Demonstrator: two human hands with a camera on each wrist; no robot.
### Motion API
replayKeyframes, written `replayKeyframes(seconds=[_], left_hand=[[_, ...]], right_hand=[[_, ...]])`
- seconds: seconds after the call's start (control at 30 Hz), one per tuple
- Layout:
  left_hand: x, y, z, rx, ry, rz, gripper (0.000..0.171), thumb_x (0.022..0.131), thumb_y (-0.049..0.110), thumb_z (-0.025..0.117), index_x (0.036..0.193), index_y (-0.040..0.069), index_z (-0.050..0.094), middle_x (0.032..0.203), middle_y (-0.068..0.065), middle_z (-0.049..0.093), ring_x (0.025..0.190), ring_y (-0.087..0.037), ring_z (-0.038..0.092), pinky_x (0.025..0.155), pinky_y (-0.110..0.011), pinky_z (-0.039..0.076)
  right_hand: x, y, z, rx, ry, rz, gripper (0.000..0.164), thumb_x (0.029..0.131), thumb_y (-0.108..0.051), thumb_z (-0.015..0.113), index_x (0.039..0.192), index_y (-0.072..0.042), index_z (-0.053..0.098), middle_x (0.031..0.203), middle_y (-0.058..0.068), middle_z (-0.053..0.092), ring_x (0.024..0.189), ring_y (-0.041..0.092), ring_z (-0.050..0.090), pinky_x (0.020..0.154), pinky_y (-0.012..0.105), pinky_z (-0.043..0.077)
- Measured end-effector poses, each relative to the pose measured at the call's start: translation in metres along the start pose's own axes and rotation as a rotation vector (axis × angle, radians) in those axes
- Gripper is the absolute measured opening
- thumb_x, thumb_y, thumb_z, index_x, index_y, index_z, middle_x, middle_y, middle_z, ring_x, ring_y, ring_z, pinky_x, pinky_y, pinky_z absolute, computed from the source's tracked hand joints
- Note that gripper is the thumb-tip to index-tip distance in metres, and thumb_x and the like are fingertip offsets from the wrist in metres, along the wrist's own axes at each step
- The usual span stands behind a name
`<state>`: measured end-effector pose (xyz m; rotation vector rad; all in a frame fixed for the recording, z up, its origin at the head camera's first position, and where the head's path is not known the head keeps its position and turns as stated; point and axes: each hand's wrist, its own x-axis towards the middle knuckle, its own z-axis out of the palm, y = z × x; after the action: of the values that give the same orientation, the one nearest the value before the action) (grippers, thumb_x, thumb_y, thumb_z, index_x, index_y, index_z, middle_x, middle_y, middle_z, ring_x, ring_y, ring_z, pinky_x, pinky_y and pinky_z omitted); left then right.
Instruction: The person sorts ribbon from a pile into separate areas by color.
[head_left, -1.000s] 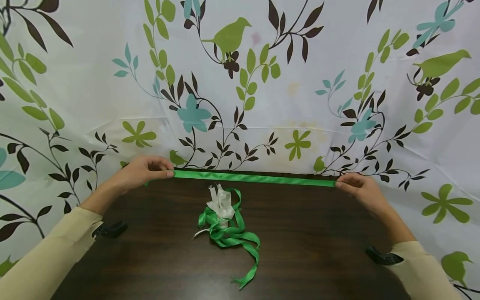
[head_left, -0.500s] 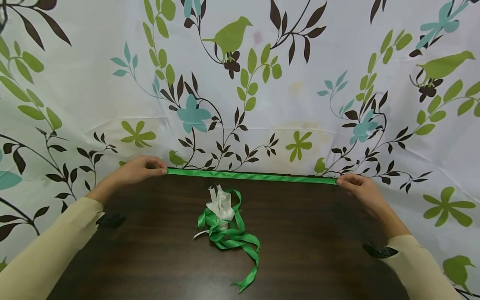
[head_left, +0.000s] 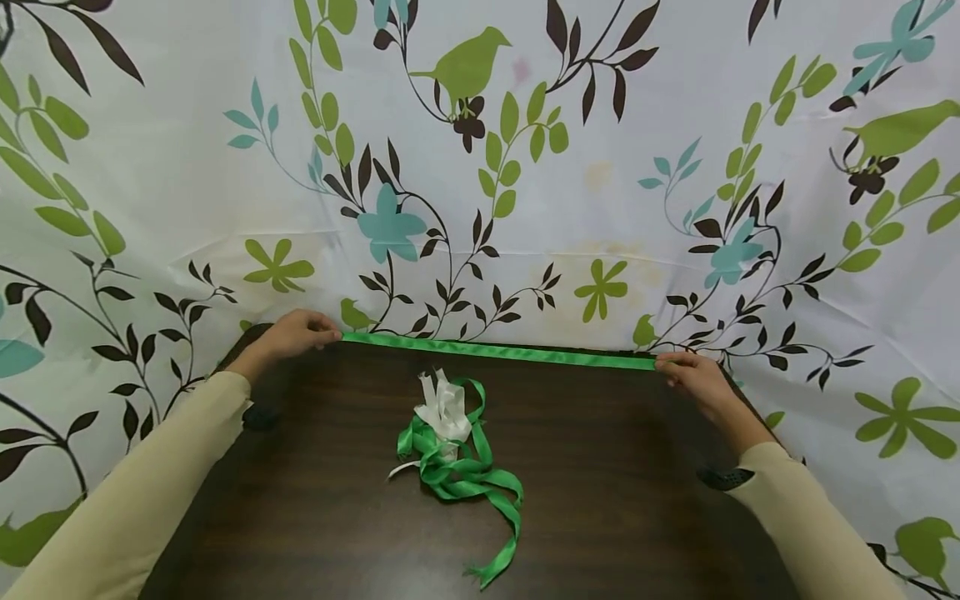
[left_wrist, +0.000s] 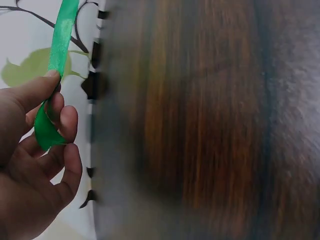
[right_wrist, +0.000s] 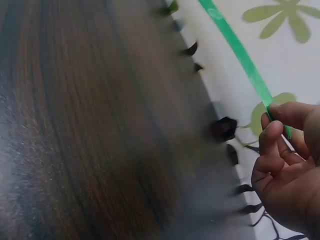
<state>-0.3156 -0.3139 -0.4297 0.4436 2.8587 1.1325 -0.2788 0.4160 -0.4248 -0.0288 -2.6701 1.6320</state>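
Observation:
A green satin ribbon (head_left: 495, 351) is stretched nearly straight between the two hands at the far edge of the dark table. My left hand (head_left: 296, 333) pinches its left end between thumb and fingers. In the left wrist view a short tail of ribbon (left_wrist: 46, 132) curls down inside the fingers. My right hand (head_left: 697, 379) pinches the other end, and in the right wrist view a tiny tip of ribbon (right_wrist: 287, 132) sticks out past the thumb. Nearer the table's middle lies a loose heap of green ribbon (head_left: 468, 477) with crumpled white strips (head_left: 444, 408) on it.
The dark wooden table (head_left: 600, 500) fills the lower middle. Behind it hangs a white cloth (head_left: 570, 200) printed with leaves, birds and flowers. Dark wrist devices (head_left: 723, 479) show by the sleeves.
Both hands still hold the ribbon. Over the last half second the right hand has shifted slightly left and the left hand slightly right, and the stretch between them is a little shorter.

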Motion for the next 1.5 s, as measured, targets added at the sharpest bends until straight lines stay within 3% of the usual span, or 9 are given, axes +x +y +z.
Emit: replayKeyframes(seconds=[0.17, 0.33, 0.6, 0.83, 1.07, 1.33, 1.5], left_hand=[[0.008, -0.005, 0.006, -0.002, 0.015, -0.006, 0.023, 0.101, 0.019, 0.068, 0.109, -0.002, 0.073, 0.104, -0.013, 0.069, 0.086, -0.027, 0.065, 0.075, -0.042, 0.052], [0.010, -0.004, 0.007, 0.006, 0.007, -0.007, 0.023, 0.100, 0.017, 0.068, 0.108, -0.004, 0.072, 0.101, -0.015, 0.070, 0.085, -0.028, 0.065, 0.074, -0.043, 0.052], [0.010, -0.006, 0.011, 0.050, 0.009, -0.016, 0.022, 0.099, 0.015, 0.069, 0.106, -0.006, 0.073, 0.094, -0.011, 0.070, 0.077, -0.023, 0.064, 0.067, -0.039, 0.051], [0.013, -0.011, 0.012, 0.118, 0.009, -0.051, 0.020, 0.096, 0.016, 0.071, 0.099, -0.004, 0.074, 0.076, -0.006, 0.065, 0.068, -0.020, 0.060, 0.063, -0.037, 0.047], [0.012, -0.012, 0.008, 0.123, -0.007, -0.062, 0.025, 0.098, 0.018, 0.068, 0.103, -0.006, 0.072, 0.084, -0.008, 0.068, 0.073, -0.023, 0.063, 0.065, -0.039, 0.050], [0.005, -0.015, 0.011, 0.134, 0.070, -0.052, 0.031, 0.100, 0.023, 0.067, 0.108, -0.007, 0.069, 0.098, -0.017, 0.068, 0.076, -0.024, 0.066, 0.067, -0.040, 0.052], [-0.001, -0.018, 0.009, 0.175, 0.091, -0.071, 0.040, 0.102, 0.029, 0.063, 0.113, -0.009, 0.066, 0.102, -0.020, 0.067, 0.082, -0.029, 0.064, 0.073, -0.049, 0.050]], right_hand=[[0.013, 0.009, 0.003, -0.165, -0.017, -0.003, 0.044, 0.100, -0.032, 0.069, 0.124, 0.005, 0.064, 0.100, 0.010, 0.062, 0.078, 0.022, 0.061, 0.073, 0.036, 0.051], [0.024, 0.006, 0.004, -0.279, -0.065, -0.030, 0.039, 0.102, -0.028, 0.066, 0.123, 0.004, 0.064, 0.105, 0.018, 0.064, 0.080, 0.028, 0.063, 0.074, 0.042, 0.049], [0.042, 0.001, 0.010, -0.312, -0.098, -0.050, 0.035, 0.103, -0.021, 0.064, 0.122, 0.009, 0.063, 0.108, 0.020, 0.069, 0.079, 0.027, 0.064, 0.077, 0.042, 0.051], [0.053, 0.007, 0.009, -0.366, -0.059, -0.049, 0.031, 0.104, -0.020, 0.062, 0.116, 0.009, 0.066, 0.106, 0.020, 0.067, 0.082, 0.032, 0.063, 0.075, 0.044, 0.050], [0.050, 0.013, 0.008, -0.359, -0.034, -0.050, 0.033, 0.102, -0.017, 0.065, 0.119, 0.012, 0.064, 0.096, 0.016, 0.070, 0.078, 0.025, 0.062, 0.069, 0.039, 0.052], [0.046, 0.011, 0.003, -0.372, -0.064, -0.066, 0.040, 0.105, -0.019, 0.061, 0.127, 0.014, 0.059, 0.101, 0.020, 0.070, 0.078, 0.026, 0.062, 0.068, 0.038, 0.051], [0.043, 0.014, -0.004, -0.415, -0.060, -0.008, 0.039, 0.106, -0.021, 0.056, 0.124, 0.014, 0.059, 0.099, 0.017, 0.067, 0.077, 0.026, 0.061, 0.069, 0.040, 0.051]])
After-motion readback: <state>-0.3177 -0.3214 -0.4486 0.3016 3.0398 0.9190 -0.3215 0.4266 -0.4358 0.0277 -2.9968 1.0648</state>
